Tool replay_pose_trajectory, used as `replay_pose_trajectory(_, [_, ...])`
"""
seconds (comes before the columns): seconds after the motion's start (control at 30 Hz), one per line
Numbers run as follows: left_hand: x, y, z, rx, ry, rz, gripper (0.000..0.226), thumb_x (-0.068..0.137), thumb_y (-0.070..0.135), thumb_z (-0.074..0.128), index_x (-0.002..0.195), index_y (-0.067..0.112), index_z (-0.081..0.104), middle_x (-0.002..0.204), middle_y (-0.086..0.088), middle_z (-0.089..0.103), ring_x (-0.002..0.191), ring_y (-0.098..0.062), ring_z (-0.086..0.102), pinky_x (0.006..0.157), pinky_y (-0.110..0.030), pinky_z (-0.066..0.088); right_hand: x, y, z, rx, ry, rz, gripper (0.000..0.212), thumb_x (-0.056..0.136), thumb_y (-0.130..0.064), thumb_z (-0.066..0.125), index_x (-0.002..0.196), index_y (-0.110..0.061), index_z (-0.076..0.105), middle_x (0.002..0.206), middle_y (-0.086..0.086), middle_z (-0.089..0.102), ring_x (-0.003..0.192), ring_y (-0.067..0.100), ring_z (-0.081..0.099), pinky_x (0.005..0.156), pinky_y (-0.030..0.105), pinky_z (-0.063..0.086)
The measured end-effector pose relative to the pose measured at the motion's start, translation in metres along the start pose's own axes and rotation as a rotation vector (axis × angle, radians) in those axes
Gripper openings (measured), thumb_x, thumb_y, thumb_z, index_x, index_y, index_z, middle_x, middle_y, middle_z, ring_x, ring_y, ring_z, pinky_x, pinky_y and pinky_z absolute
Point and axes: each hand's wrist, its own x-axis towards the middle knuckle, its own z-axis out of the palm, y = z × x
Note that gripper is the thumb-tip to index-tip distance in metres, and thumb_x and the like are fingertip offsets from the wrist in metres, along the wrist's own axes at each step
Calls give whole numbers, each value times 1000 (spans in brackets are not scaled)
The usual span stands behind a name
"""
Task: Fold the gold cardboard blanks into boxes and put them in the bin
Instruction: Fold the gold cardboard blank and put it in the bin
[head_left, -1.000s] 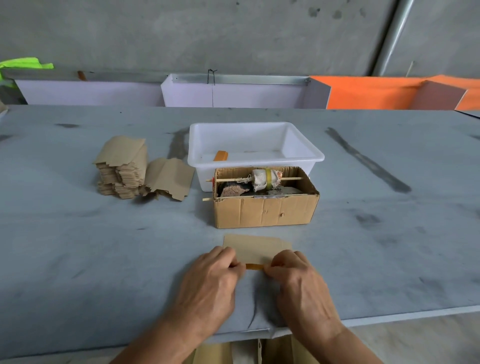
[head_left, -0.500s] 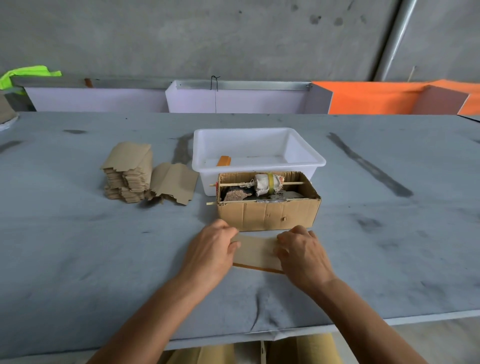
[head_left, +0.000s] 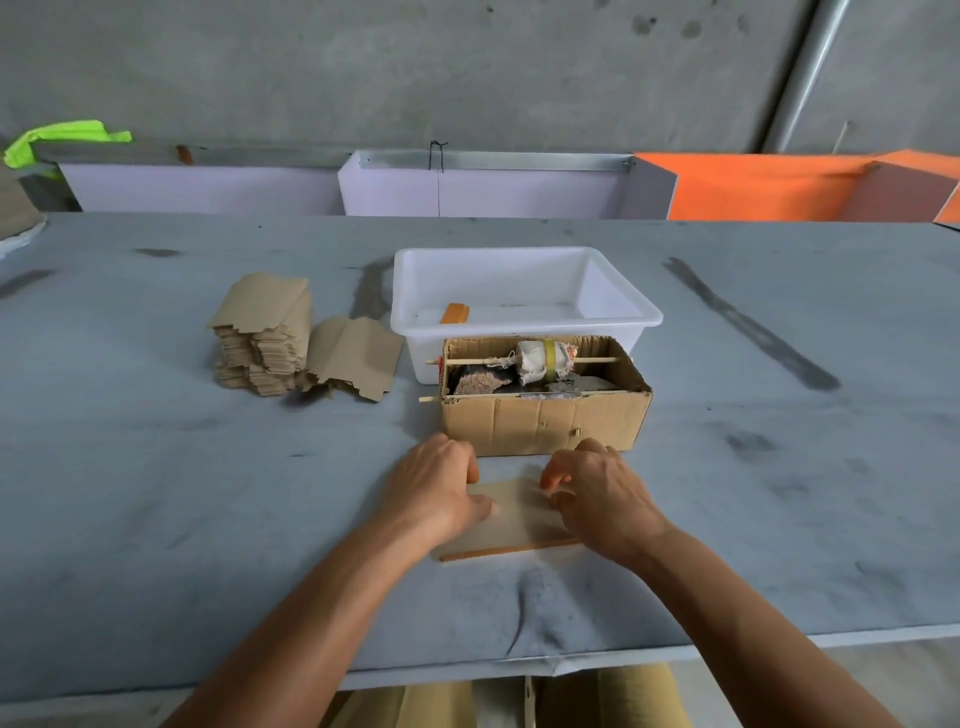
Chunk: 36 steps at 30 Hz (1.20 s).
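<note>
Both hands on one blank (head_left: 511, 512), flat on the table (head_left: 156, 519): left hand (head_left: 434, 491) and right hand (head_left: 605, 499) curl fingers over its side edges, pressing. Blank looks light, thin, stiff along creases; best held at the edges. Tan face, gold strip on the near edge. Just beyond the hands, a cardboard box (head_left: 543, 415); behind it the white bin (head_left: 524, 296); far left, stack of blanks (head_left: 265, 335).

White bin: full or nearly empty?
Nearly empty. The bin shows mostly bare white floor, with just one gold box inside.
</note>
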Motion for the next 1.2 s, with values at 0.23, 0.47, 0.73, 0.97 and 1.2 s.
replay_pose_trajectory(0.23, [3,-1,-1,-272,-40,-40,25,73,18,80,93,17,65,79,7,54,79,-14,54,73,-25,46,1,1,3,45,44,-103,34,89,-8,59,121,-19,62,123,1,54,107,23,49,89,33,46])
replay_pose_trajectory(0.47, [3,-11,4,-357,42,13,13,80,7,71,88,18,74,73,6,64,69,-8,58,68,-21,49,6,0,5,33,69,-157,25,93,-13,57,113,-22,68,118,0,59,107,18,48,89,26,43])
replay_pose_trajectory(0.73, [3,-16,3,-238,110,126,15,82,10,69,90,21,76,83,7,66,75,-6,56,71,-17,42,6,-1,0,59,102,-227,18,90,-9,60,99,-18,73,106,1,66,98,15,54,87,26,45])
replay_pose_trajectory(0.97, [-4,-17,0,133,189,457,18,85,7,64,93,18,76,90,0,66,94,-19,53,82,-31,41,-1,1,3,-146,252,-419,13,75,-2,73,71,-14,72,71,2,64,75,26,57,61,37,46])
replay_pose_trajectory(1.2, [-19,-4,-12,520,191,663,18,47,4,77,45,14,61,53,0,50,57,-19,57,46,-23,44,-7,-4,-2,-460,231,-586,20,53,-2,78,59,-19,70,64,-1,59,64,20,58,54,29,46])
